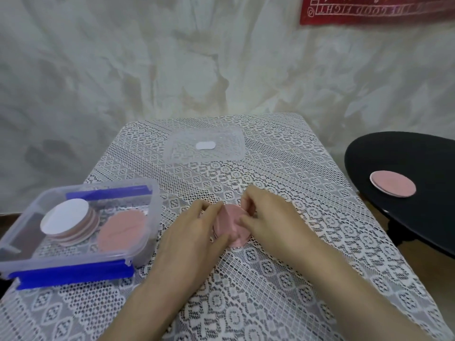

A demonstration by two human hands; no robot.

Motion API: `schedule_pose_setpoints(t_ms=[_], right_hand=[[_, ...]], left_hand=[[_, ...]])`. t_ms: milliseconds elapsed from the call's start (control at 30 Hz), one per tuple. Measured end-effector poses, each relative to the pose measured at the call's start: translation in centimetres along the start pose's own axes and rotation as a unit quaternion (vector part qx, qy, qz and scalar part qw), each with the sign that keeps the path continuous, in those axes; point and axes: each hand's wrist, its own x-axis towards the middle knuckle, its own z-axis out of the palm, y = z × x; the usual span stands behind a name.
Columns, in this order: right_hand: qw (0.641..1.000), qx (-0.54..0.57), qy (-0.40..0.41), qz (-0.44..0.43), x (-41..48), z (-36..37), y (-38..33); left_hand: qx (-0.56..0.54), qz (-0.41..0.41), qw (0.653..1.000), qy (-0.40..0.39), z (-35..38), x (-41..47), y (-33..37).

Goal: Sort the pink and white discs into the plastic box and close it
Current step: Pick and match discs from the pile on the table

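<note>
A small stack of pink discs (pixel 232 226) lies on the lace tablecloth at the middle of the table. My left hand (pixel 194 232) and my right hand (pixel 273 217) both pinch it from either side, and one disc is tilted up between my fingers. At the left stands the clear plastic box (pixel 145 193) with blue clips, open. Inside it a stack with a white disc on top (pixel 65 216) leans beside a pink disc (pixel 121 230). The clear lid (pixel 205 146) lies flat at the far middle of the table.
A black round side table (pixel 403 168) stands at the right with another pink disc stack (pixel 392 183) on it. A white draped sheet (pixel 172 57) hangs behind the table. The lace tablecloth (pixel 283 279) covers the whole tabletop.
</note>
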Motion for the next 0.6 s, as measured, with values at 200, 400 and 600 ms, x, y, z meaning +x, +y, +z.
schedule_pose_setpoints(t_ms=[200,400,600], right_hand=[[0.994,0.110,-0.017,-0.016,-0.3,-0.5,0.1],[0.991,0.124,-0.050,-0.026,-1.2,-0.3,0.6],[0.999,-0.046,-0.019,-0.007,-1.3,-0.5,0.0]], left_hand=[[-0.127,-0.025,0.991,0.036,-1.0,-0.6,0.2],[-0.200,-0.035,0.979,0.024,-1.3,-1.9,-0.3],[-0.193,-0.051,0.980,-0.012,-1.5,-2.6,-0.9]])
